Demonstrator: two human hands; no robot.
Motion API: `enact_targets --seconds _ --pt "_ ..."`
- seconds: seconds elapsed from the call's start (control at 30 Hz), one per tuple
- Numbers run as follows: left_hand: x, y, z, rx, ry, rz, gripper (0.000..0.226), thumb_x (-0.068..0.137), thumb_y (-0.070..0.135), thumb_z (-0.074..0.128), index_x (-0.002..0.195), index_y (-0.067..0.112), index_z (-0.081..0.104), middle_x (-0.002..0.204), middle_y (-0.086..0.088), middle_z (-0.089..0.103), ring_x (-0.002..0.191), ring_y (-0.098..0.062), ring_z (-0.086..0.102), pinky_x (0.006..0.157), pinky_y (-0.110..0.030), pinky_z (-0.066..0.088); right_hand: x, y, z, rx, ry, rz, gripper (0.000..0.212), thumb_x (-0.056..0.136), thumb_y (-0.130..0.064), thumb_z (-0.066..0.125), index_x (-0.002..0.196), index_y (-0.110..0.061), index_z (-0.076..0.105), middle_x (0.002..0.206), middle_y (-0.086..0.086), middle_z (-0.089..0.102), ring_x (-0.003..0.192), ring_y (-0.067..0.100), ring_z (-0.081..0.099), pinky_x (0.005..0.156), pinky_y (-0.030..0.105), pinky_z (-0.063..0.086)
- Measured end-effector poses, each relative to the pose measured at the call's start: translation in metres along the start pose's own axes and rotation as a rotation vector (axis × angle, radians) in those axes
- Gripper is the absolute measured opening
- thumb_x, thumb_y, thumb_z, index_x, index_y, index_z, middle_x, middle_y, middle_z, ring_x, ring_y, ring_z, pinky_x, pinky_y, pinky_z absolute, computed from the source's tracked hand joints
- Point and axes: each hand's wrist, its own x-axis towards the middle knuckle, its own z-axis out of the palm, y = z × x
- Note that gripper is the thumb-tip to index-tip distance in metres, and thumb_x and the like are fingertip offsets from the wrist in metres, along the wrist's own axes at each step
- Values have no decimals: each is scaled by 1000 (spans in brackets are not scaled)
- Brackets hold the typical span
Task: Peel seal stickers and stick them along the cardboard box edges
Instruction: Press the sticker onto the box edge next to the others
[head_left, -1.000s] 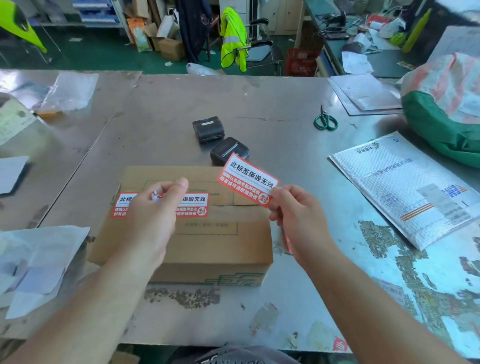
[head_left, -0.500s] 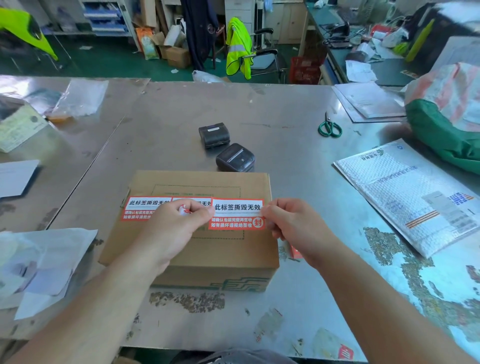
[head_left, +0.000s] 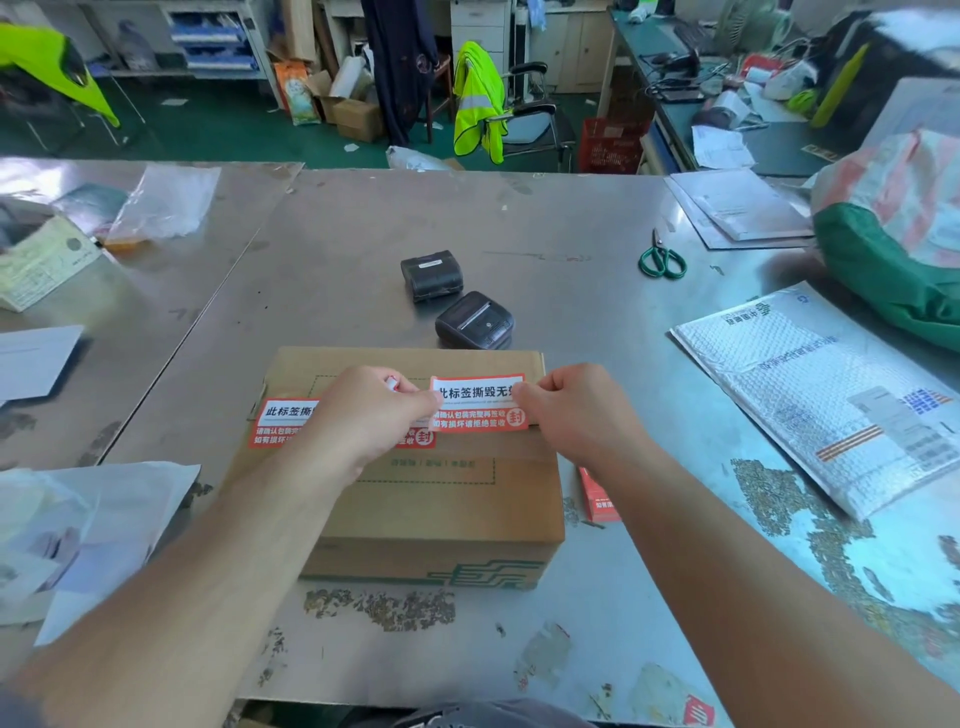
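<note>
A brown corrugated cardboard box (head_left: 415, 499), rectangular with green printed lines on its near face, sits flat on the scuffed, reflective metal desk (head_left: 597, 322), near its front edge. Both hands are pinched shut on one red-and-white rectangular seal sticker (head_left: 475, 402): the left hand (head_left: 363, 421) grips its left end, the right hand (head_left: 576, 410) its right end, holding it flat over the taped centre seam on the right part of the box top. A second sticker (head_left: 283, 421) of the same print lies stuck on the left part of the top, partly covered by the left hand. A small red strip (head_left: 597, 493) lies on the desk just beside the box's right side. Two black, rounded handheld devices (head_left: 457, 301) rest just behind the box. Green-handled scissors (head_left: 662, 257) lie well apart to the right rear. A white bubble-textured mailer (head_left: 810, 395) lies to the right; crumpled white backing paper (head_left: 104, 525) lies to the left. Adhesive residue patches mark the desk surface.
</note>
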Motion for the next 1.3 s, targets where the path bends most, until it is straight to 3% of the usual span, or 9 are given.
enact_targets --seconds 0.13,0.23,0.57,0.9,1.1,1.3 --pt "3 1 2 33 -12 -7 32 84 39 71 80 7 69 69 1 66 62 -12 52 59 -27 33 5 -3 -2 -57 -5 14 39 92 -38 64 62 -14 60 53 -5 52 47 13 44 45 24 32" --pt "4 1 4 46 -11 -7 33 83 41 72 78 9 69 70 0 65 62 -13 52 58 -27 33 4 -2 -1 -89 -17 11 44 93 -38 64 56 -18 54 50 -7 50 46 11 45 44 23 32" --pt "10 -7 10 129 -19 -2 28 78 40 75 67 18 61 64 1 64 56 -18 51 54 -26 33 -1 6 6 -125 -22 -18 38 95 -40 62 64 -17 61 55 -7 54 47 10 47 44 22 32" --pt "5 -10 14 202 -2 -12 27 79 44 73 71 21 62 63 3 58 57 -16 50 53 -27 32 0 12 12 -123 29 -33 36 94 -40 63 77 -10 72 66 0 65 54 10 53 45 23 33" --pt "6 -10 17 232 -5 -5 27 81 45 72 72 22 61 67 2 60 58 -16 52 53 -27 33 1 16 17 -159 58 -43 35 93 -40 63 77 -10 72 76 5 71 68 20 66 48 24 40" --pt "5 -11 20 302 15 8 29 83 47 69 72 22 59 68 5 59 58 -14 51 52 -27 31 2 18 21 -168 80 -58 30 93 -39 63 79 -13 67 77 2 68 70 19 64 50 24 39"
